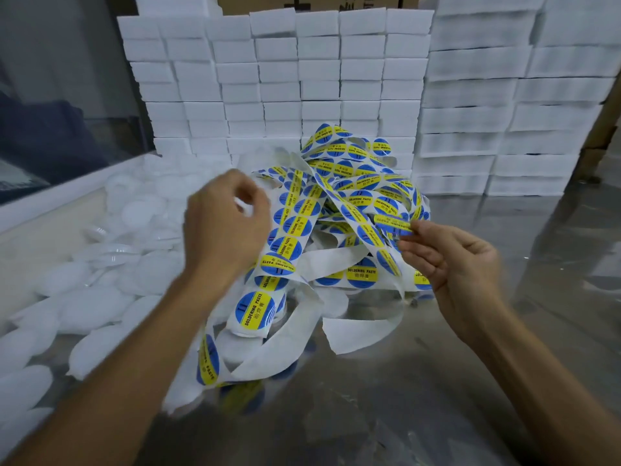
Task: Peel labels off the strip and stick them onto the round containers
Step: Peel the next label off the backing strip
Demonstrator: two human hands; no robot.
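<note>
Pinching a peeled label [393,226] edge-on between my right hand's [457,264] thumb and fingertips, right of the tangled strip [302,216] heaped mid-table. My left hand [225,223] is curling loosely at the heap's left, blurred; I cannot tell whether it is gripping anything. White round containers [100,297] are lying at far left. Risk: the label is folding onto itself or catching loose backing, since the adhesive is hanging near the loops.
</note>
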